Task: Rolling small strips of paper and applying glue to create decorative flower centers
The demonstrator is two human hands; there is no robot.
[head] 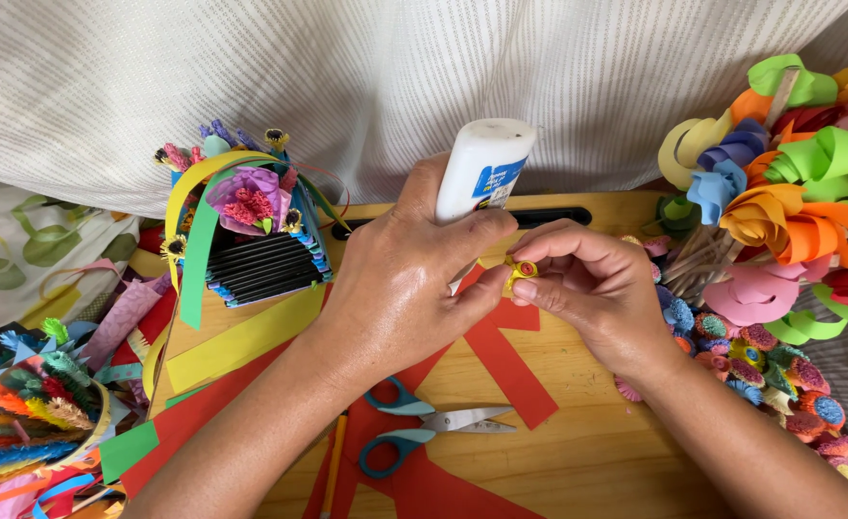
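Note:
My left hand (400, 288) grips a white glue bottle (481, 168), turned upside down with its nozzle hidden behind my fingers. My right hand (592, 288) pinches a small yellow rolled paper coil (522, 270) between thumb and fingers, right beside the bottle's lower end. Both hands hover over a wooden lap board (587, 452) strewn with red paper strips (510, 370).
Teal-handled scissors (414, 428) lie on the board below my hands. A small basket of black strips with paper flowers (251, 231) stands at the left. Coloured paper curls (789, 192) and small paper flowers (760, 356) fill the right; fringed paper pieces (35, 413) lie at the far left.

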